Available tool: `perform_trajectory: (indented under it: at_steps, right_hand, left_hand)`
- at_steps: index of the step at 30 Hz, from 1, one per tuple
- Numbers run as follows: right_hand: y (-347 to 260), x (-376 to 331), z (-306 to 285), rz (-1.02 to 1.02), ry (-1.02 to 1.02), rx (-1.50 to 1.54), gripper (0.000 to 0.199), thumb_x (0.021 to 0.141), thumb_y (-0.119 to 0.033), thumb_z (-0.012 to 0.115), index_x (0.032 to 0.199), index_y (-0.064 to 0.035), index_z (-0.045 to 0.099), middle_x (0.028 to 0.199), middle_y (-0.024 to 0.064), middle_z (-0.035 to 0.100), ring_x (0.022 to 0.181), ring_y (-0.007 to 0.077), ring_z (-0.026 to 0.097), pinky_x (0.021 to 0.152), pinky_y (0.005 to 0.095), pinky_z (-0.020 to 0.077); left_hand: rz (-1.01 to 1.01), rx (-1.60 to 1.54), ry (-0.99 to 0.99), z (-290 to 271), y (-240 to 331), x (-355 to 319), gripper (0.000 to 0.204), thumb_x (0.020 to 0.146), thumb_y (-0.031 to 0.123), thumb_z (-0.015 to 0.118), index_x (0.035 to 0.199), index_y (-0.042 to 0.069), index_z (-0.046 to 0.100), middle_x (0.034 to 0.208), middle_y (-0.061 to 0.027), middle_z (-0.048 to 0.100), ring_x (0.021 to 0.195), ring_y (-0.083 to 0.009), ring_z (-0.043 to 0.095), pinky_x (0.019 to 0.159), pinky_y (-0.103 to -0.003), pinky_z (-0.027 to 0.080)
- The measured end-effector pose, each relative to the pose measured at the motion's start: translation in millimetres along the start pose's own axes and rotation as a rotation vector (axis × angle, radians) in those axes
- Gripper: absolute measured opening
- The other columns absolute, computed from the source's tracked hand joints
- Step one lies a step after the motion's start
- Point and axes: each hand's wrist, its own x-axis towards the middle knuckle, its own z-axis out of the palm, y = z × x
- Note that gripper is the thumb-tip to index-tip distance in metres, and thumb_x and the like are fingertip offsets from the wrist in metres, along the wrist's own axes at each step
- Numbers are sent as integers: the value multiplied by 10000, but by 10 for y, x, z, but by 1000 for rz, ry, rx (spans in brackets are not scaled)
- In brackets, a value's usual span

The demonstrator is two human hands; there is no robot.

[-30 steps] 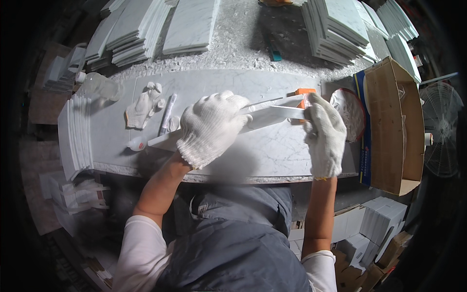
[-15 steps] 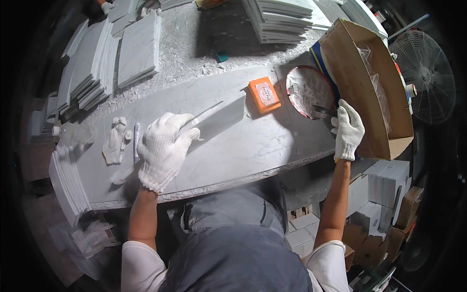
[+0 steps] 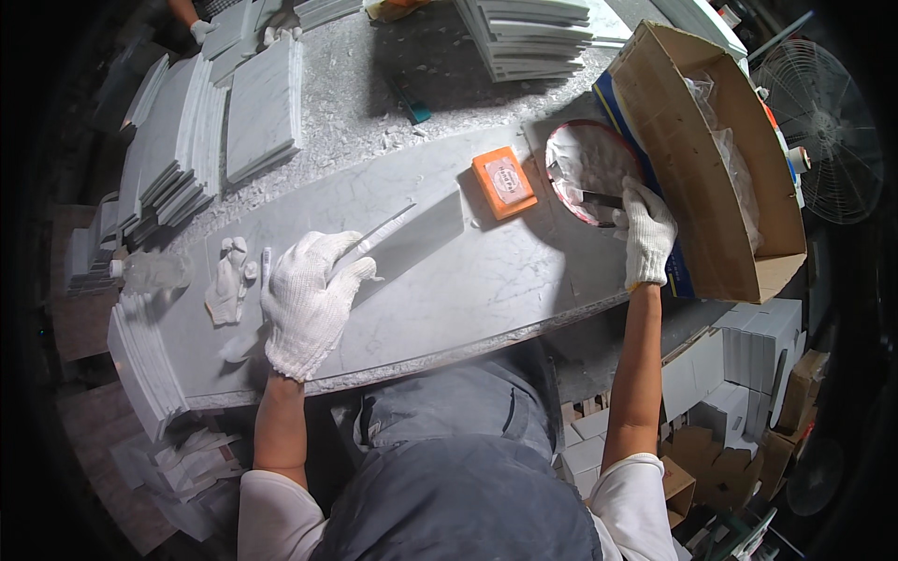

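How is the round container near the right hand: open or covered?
Open: white material shows uncovered inside the round container, and the right hand holds a dark blade over it.

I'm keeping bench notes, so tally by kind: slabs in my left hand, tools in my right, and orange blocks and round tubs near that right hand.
Slab in left hand: 1
Dark-bladed tool in right hand: 1
Orange block: 1
Round tub: 1
Total: 4
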Motion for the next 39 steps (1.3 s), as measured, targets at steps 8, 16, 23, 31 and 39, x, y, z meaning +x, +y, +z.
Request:
perform_trajectory:
  at_steps: [8, 16, 23, 31, 39]
  right_hand:
    - [-140, -67, -109, -29, 8, 78, 296, 986, -208, 723, 1235, -52, 756, 1018, 20, 752, 673, 54, 628, 541, 206, 475]
    - [-907, -678, 323, -23, -294, 142, 301, 971, -152, 730, 1236, -9, 740, 987, 36, 754, 650, 55, 627, 493, 176, 409]
    - [-1138, -1159, 954, 6, -604, 20, 381, 958, -275, 748, 1234, -11, 747, 912, 66, 756, 650, 73, 654, 489, 205, 487]
    - [-1290, -1252, 1192, -128, -635, -85, 350, 972, -262, 725, 1229, -26, 755, 954, 75, 747, 697, 91, 687, 500, 220, 511]
    - [-1396, -1264, 1330, -500, -589, -199, 236, 945, -98, 735, 1161, -15, 785, 995, 63, 784, 839, 89, 694, 760, 244, 564]
  left_hand:
    - [-17, -27, -22, -40, 52, 25, 304, 832, 149, 820, 1094, 7, 760, 980, -113, 723, 868, -237, 683, 793, -340, 532]
    - [-25, 26, -34, -77, 50, 21, 300, 820, 180, 818, 1088, 56, 767, 991, -116, 730, 879, -275, 705, 814, -367, 545]
    - [-23, 56, -22, -61, 7, 43, 287, 824, 207, 803, 1089, 100, 770, 982, -104, 714, 916, -313, 691, 841, -401, 538]
    - [-21, 74, -21, -49, -26, 37, 225, 845, 140, 738, 1067, 138, 772, 1013, -101, 712, 940, -334, 693, 828, -438, 551]
    - [3, 146, -27, -31, -48, 19, 290, 818, 102, 710, 1105, 134, 733, 1045, -107, 712, 968, -349, 696, 851, -446, 561]
